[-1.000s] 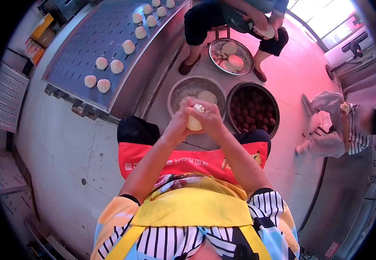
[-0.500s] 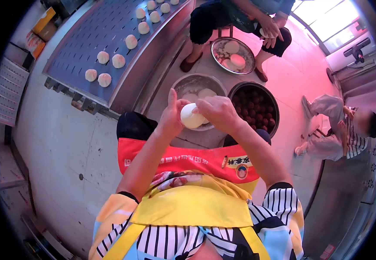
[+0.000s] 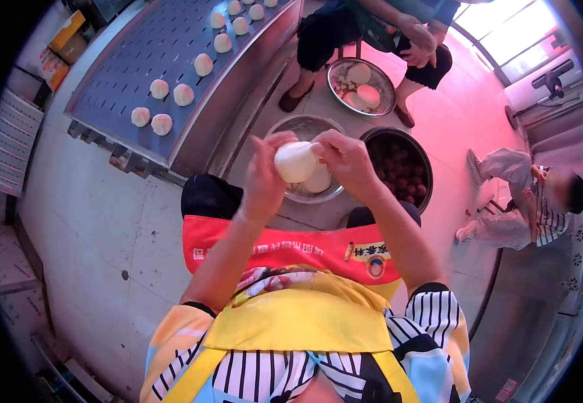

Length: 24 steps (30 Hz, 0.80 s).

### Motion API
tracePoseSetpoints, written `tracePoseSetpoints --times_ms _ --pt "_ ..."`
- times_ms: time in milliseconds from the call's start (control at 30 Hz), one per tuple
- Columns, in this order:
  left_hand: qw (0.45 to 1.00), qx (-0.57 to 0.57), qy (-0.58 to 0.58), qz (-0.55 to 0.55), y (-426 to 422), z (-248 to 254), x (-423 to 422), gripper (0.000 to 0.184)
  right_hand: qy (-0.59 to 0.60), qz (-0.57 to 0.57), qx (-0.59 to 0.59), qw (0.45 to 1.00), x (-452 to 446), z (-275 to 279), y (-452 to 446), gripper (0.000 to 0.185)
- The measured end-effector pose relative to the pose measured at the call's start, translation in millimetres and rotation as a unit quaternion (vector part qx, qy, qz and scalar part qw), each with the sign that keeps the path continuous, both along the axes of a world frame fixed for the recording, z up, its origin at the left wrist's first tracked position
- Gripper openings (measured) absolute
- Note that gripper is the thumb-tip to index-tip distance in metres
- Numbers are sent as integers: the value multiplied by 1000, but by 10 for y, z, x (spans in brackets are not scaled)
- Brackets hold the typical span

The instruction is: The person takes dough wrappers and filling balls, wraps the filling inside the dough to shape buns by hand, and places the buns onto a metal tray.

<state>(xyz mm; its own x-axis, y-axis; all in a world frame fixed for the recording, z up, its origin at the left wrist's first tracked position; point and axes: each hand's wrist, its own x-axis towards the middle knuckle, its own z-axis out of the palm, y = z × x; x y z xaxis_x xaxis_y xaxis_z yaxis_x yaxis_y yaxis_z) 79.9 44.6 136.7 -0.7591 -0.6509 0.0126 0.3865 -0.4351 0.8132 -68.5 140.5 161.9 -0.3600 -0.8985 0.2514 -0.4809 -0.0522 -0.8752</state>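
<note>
A smooth white dough ball (image 3: 293,162) is held between my two hands above a metal bowl (image 3: 305,122). My left hand (image 3: 264,176) cups it from the left with the fingers curved round its far side. My right hand (image 3: 346,161) pinches the ball's upper right edge between thumb and fingertips. In the bowl, another piece of dough (image 3: 318,180) shows just under the held ball; my hands hide part of the bowl. To the right of it stands a black tub (image 3: 430,176) filled with many dark reddish balls (image 3: 399,171).
Several shaped buns (image 3: 183,95) sit on a slotted metal tray (image 3: 127,80) at the upper left. Opposite me a co-worker's hands (image 3: 419,43) are above a basin (image 3: 335,94) holding dough pieces. A seated person (image 3: 550,201) is at the right.
The dough ball has shifted slightly left and turned in my hands. My left fingers have folded round its far side. The co-worker's hands have parted from a pale piece they held.
</note>
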Motion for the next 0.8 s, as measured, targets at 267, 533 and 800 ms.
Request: tracePoseSetpoints --times_ms 267,533,800 --pt "957 -267 -108 21 -24 -230 -131 51 36 -44 25 998 -77 66 -41 15" --pt "585 -783 -135 164 -329 -355 -109 63 -308 76 292 902 -503 -230 -253 21" --pt "987 -141 -57 43 -181 -599 -129 51 -301 -16 210 930 -643 -546 -345 26"
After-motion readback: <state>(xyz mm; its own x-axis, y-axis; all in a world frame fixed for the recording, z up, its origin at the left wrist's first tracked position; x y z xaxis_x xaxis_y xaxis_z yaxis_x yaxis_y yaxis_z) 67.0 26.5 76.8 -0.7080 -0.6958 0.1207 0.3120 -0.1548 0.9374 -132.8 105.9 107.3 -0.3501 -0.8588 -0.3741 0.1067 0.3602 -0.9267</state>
